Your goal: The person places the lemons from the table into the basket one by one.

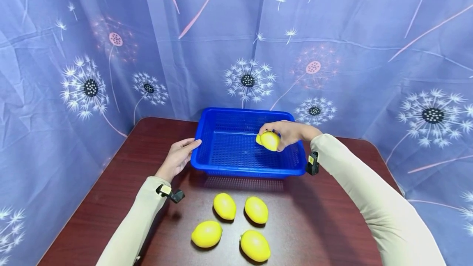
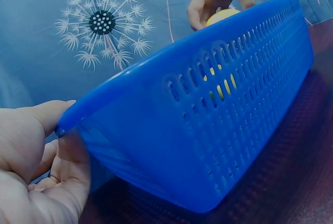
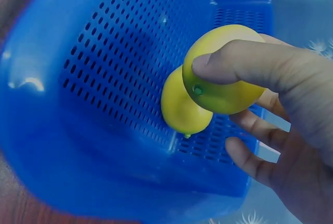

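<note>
One lemon (image 3: 179, 107) lies inside the blue basket (image 1: 244, 172), just below your right hand (image 1: 289, 132). That hand is clamped on a second lemon (image 3: 218, 94), thumb laid across it, holding it over the basket's interior; its top shows above the rim in the left wrist view. You can't tell whether the two fruits touch. Your left hand (image 1: 177, 157) pinches the rim at the end beside it, thumb on top and fingers curled below. The basket stands on the bench (image 1: 332, 225), reaching from your left hand to under your right. Four more lemons (image 1: 256, 210) rest on the bench, nearer to you than either hand and, from side to side, between the two.
</note>
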Demonstrator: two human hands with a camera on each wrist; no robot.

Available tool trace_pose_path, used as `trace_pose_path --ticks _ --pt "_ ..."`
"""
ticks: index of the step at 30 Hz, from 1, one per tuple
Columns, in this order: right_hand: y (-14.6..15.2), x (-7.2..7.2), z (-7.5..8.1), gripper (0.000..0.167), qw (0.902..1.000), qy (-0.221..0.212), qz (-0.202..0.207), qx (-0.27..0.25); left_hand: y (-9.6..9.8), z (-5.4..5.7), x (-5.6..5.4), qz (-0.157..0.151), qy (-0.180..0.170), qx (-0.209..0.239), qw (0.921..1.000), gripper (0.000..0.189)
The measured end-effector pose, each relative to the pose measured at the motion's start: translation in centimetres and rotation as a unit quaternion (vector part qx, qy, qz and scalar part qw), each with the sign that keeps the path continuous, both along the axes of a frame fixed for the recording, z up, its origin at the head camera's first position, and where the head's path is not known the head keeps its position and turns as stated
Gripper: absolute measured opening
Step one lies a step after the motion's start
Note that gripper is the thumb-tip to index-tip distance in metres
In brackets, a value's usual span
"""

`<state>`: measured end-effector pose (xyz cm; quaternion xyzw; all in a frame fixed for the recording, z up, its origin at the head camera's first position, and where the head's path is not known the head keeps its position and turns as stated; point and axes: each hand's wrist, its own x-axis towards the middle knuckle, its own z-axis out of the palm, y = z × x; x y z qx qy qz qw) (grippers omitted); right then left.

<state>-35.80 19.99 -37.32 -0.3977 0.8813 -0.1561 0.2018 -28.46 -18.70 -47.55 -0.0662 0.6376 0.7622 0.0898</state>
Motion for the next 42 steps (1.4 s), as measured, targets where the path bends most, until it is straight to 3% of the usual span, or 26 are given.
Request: trace_pose_path --ticks 8,15,19,25,29,32,36,39,42 --pt "-1.1 -0.8 -1.7 0.078 0.9982 -0.039 0.0 0.045 0.0 0.1 -0.1 -0.003 -0.001 0.0 1.0 0.058" --pt "-1.3 -1.2 -3.2 0.074 0.9944 -0.012 0.039 0.097 0.1 0.1 0.0 0.003 0.0 0.002 1.0 0.056" --pt "-1.4 -1.2 -3.0 0.072 0.9923 -0.008 0.03 0.119 0.2 0.0 -0.1 0.006 -0.003 0.0 1.0 0.055" --pt "-1.2 -0.3 -1.6 0.065 0.9956 -0.007 -0.018 0.091 0.1 -0.1 -0.3 0.008 -0.005 0.004 0.9999 0.056" --pt "-0.9 1.5 -0.5 0.05 0.9965 0.038 -0.048 0.057 0.0 -0.2 -0.4 0.006 -0.004 0.001 1.0 0.058" --pt "-0.6 3.4 -0.3 0.041 0.9919 0.099 -0.08 0.011 0.0 -0.2 -0.4 0.005 -0.005 0.001 1.0 0.057" --pt "-0.5 6.6 -0.7 0.032 0.9744 0.165 -0.143 -0.057 0.0 -0.2 -0.3 0.005 -0.006 0.007 0.9999 0.056" --pt "-0.8 9.2 -0.9 0.03 0.9608 0.183 -0.181 -0.104 0.0 -0.3 -0.3 0.006 -0.004 0.015 0.9999 0.055" --pt "-0.9 11.6 -1.3 0.028 0.9527 0.189 -0.194 -0.139 0.1 -0.3 -0.3 0.008 -0.003 0.022 0.9997 0.054"
